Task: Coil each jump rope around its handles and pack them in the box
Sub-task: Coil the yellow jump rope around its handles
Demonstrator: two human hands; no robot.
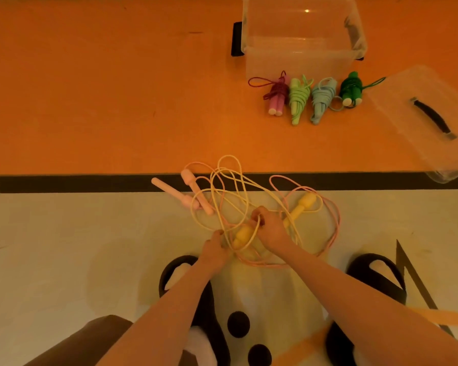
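Nearest me: a white cushion [249, 291] with black spots and black ears, bottom centre, both forearms reaching out over it. A brown shape at bottom left is cut off by the frame; I can't tell what it is.

Left hand [214, 248]: fingers curled in narrow, pinching yellow cord beside the lower end of a yellow handle [242, 235]. Fingertips are hidden under the hand.

Right hand [269, 226]: fingers curled round a loop of yellow cord just above that same handle. I can't make out whether it also touches the handle.

The yellow jump rope [224, 196] lies loose on the pale floor, loops spread up over the black stripe [64, 184]. Its second handle [302, 206] sits right of the right hand, partly covered by it.

The pink jump rope [333, 215] is tangled through the yellow one. Its two handles [185, 194] lie crossed to the upper left; where the cords overlap near the hands I can't sort out.

Far side, on the orange floor: clear box [302, 46], open. Four coiled ropes are in a row just in front of it: purple-pink [276, 96], light green [299, 97], light blue [323, 99], dark green [351, 88]. Clear lid [407, 120] with a black handle lies to the right, its edge cut off by the frame.
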